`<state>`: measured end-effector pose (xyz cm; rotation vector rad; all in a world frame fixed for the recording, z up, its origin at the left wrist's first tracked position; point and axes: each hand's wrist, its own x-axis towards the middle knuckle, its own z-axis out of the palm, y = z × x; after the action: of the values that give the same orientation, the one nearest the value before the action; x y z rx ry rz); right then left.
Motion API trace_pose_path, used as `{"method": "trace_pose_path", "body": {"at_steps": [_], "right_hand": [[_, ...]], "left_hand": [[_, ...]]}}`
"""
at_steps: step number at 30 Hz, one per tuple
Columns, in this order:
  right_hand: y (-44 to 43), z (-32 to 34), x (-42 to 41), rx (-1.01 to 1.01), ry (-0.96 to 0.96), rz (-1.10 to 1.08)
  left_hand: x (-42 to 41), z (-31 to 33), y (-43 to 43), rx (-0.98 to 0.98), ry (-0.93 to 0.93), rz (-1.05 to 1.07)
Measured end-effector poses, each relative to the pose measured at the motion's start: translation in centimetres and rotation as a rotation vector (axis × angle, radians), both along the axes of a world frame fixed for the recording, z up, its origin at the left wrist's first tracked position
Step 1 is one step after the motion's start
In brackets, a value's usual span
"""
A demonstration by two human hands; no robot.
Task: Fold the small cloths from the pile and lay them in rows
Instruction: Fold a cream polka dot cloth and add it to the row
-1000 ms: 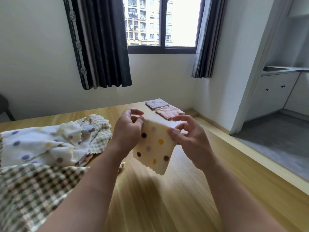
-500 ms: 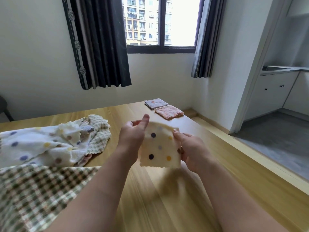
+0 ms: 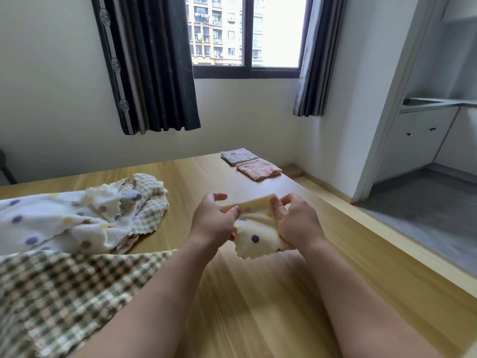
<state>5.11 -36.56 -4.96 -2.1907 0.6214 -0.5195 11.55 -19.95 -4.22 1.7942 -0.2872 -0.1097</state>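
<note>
The person stands at the wooden table [image 3: 258,319] and holds one small cream cloth [image 3: 254,237] with coloured dots in the air above it, between the two hands. A second ago this cloth hung open as a flat sheet, held at its upper corners. Now it is bent over: the upper edge lies almost level between the hands and the lower part hangs in a loose curve under it. The hands have also come lower, nearer to the table.

The left hand [image 3: 214,223] pinches the left side of the cloth with thumb and fingers. The right hand [image 3: 296,223] grips the right side, with its fingertips [image 3: 276,205] curled on the upper edge. So both hands are closed on the same cloth.

I think the first fold is now in progress and not finished; the edges do not meet yet.

At the far end of the table a grey folded cloth [image 3: 238,156] and a pink folded cloth [image 3: 258,169] lie just beside each other. The row has only these two. The pile [image 3: 77,220] on the left holds several unfolded cloths, so most of the work remains.
</note>
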Motion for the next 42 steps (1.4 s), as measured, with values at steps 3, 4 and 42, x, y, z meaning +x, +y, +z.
{"method": "trace_pose_path", "body": {"at_steps": [3,4,42], "right_hand": [[0.0,-0.4,-0.1,-0.188,0.088,-0.08],[-0.1,-0.5,-0.1,-0.254,0.086,-0.099],[-10.4,-0.8,8.3,-0.528,0.472,-0.111]], "left_hand": [[0.1,-0.7,-0.1,0.475,-0.27,0.032],[-0.2,-0.8,-0.2,0.601,-0.369,0.038],[7.1,-2.8,-14.7,0.887,-0.629,-0.489]]}}
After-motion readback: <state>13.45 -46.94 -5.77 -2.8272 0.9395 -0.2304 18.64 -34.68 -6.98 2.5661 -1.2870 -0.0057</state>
